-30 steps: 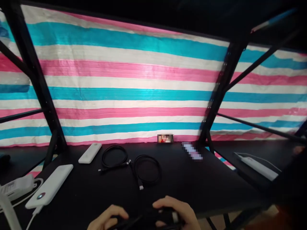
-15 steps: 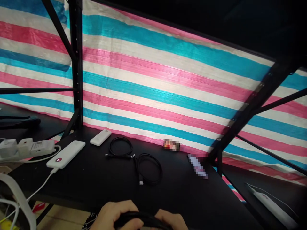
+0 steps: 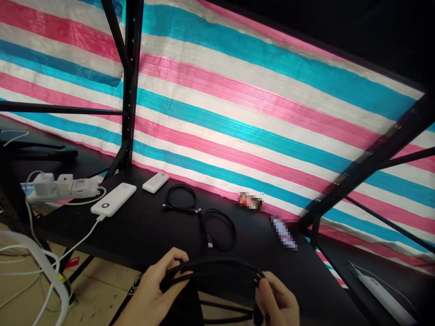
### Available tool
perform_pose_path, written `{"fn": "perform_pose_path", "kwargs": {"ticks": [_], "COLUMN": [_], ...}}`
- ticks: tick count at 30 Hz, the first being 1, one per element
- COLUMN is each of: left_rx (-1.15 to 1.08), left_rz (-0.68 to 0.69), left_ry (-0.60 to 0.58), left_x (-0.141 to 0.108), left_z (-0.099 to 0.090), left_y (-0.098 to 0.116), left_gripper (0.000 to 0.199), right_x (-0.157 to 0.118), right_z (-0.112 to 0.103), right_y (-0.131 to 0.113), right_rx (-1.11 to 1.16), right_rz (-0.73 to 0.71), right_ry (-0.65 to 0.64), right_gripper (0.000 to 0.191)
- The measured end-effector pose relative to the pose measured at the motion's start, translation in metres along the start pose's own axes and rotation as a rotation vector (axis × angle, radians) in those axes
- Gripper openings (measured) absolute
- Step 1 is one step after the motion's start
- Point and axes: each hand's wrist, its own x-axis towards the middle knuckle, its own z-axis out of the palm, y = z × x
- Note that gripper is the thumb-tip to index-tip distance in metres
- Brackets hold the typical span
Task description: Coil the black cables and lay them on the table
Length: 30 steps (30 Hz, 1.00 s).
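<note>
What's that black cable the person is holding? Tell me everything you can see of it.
The black cable looks smooth and rubbery, gathered in a loose coil with more than one strand showing. It arches between the hands, near the front edge of the table. The left hand grips one side; the right hand pinches the other. Its plugs can't be made out clearly.

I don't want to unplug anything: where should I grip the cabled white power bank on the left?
Probably across the long edges of the power bank, mid-length, from above: it lies flat with its top uncovered, and the white plug occupies its near end.
</note>
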Motion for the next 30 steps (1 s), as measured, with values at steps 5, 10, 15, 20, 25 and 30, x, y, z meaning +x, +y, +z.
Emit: {"fn": "perform_pose_path", "kwargs": {"ticks": [5,10,15,20,25,30], "left_rx": [-0.149,-0.249,-0.426,-0.349,-0.236,-0.329], "left_rz": [-0.027,-0.014,-0.213,-0.270,-0.301,-0.327], "left_ry": [0.146,0.308,0.356,0.257,0.143,0.041], "left_x": [0.005,0.013,0.022,0.039,0.061,0.079], "left_z": [0.018,0.022,0.011,0.008,0.014,0.024], "left_y": [-0.013,-0.006,-0.001,-0.009,-0.012,-0.030], "left_gripper": [0.021,0.019,0.036,0.039,0.046,0.043], "right_x": [-0.001,-0.010,-0.006,0.009,0.029,0.045], "right_z": [0.009,0.022,0.026,0.028,0.013,-0.006], "right_y": [0.006,0.001,0.004,0.017,0.034,0.058], "right_rx": [0.131,-0.094,-0.159,0.106,0.408,0.421], "right_rz": [0.054,0.103,0.171,0.377,0.600,0.602], "right_ry": [0.066,-0.119,-0.451,-0.246,0.000,0.129], "right_gripper": [0.050,0.046,0.039,0.045,0.042,0.043]}}
